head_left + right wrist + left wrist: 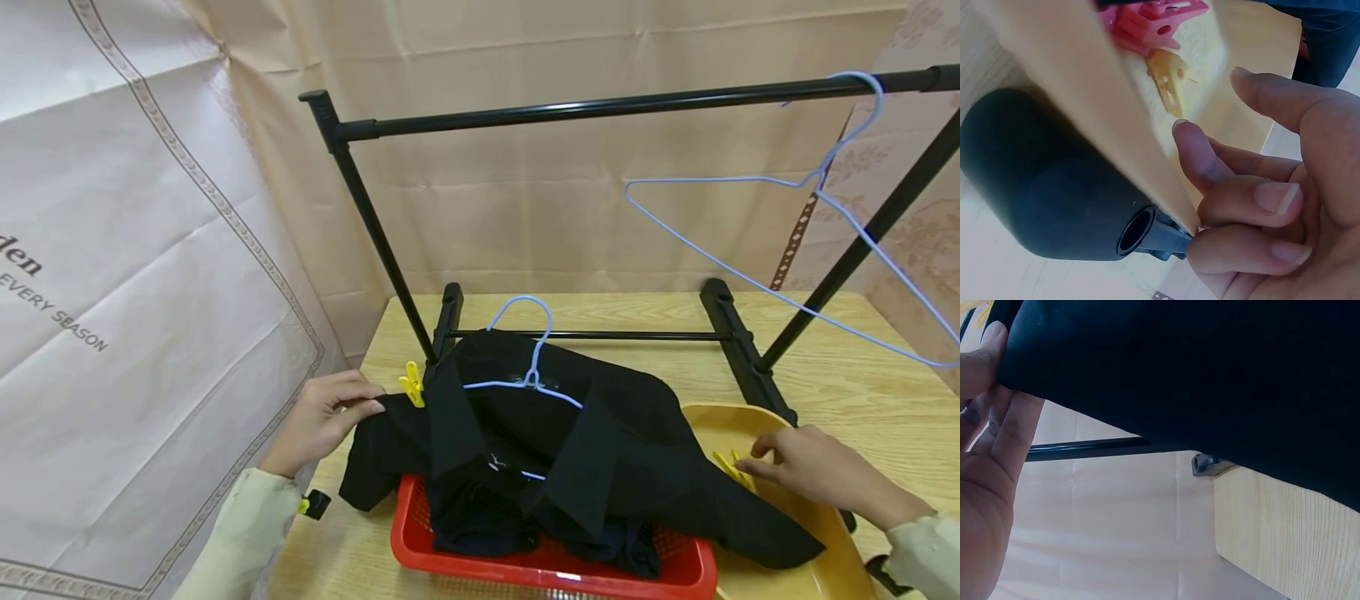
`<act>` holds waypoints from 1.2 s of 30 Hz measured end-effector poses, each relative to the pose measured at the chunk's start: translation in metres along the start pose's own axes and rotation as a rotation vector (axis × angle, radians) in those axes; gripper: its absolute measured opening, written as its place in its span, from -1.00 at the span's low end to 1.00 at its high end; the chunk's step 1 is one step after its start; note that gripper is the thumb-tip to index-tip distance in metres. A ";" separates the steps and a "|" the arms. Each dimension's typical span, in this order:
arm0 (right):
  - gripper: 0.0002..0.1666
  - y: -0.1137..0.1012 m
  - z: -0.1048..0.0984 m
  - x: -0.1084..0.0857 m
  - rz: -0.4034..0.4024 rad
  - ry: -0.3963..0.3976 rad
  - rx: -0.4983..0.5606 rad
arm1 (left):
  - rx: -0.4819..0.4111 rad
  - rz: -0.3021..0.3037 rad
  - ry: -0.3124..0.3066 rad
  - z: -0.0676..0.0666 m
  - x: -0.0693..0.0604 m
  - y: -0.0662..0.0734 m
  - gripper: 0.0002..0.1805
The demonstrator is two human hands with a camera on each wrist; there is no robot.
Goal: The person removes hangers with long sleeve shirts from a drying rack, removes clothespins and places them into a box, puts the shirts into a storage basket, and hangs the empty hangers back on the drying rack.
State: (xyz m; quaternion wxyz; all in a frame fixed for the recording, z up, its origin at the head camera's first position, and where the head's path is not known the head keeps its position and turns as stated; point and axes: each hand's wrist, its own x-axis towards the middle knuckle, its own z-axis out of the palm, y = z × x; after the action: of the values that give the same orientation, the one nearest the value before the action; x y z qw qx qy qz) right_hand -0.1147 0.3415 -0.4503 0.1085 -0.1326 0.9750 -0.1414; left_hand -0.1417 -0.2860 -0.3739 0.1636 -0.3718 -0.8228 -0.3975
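Black shirt (pixel 637 475); left hand (pixel 322 421) pinching it; right hand (pixel 810 467), thumb apart, near yellow clip (pixel 1171 80)

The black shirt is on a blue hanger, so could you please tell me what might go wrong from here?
The left hand pinches the shirt, so a tug might pull it off the hanger. One sleeve drapes over the yellow tub and could hide clips from the right hand.

Left hand (pixel 988 478) pinches dark cloth (pixel 1166 375) edge, left side; black bar (pixel 1088 449) far behind, wood tabletop (pixel 1272 519) right.
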 end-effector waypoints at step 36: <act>-0.83 -0.059 -0.045 -0.025 -0.122 0.462 0.019 | -0.005 0.008 -0.004 0.002 0.000 0.000 -0.66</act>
State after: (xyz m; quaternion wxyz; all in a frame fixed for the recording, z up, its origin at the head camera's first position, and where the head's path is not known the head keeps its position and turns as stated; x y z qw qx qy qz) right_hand -0.0892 0.3051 -0.3863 -0.1249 -0.1546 0.9627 -0.1834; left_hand -0.1416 -0.2848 -0.3755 0.1626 -0.3762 -0.8206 -0.3983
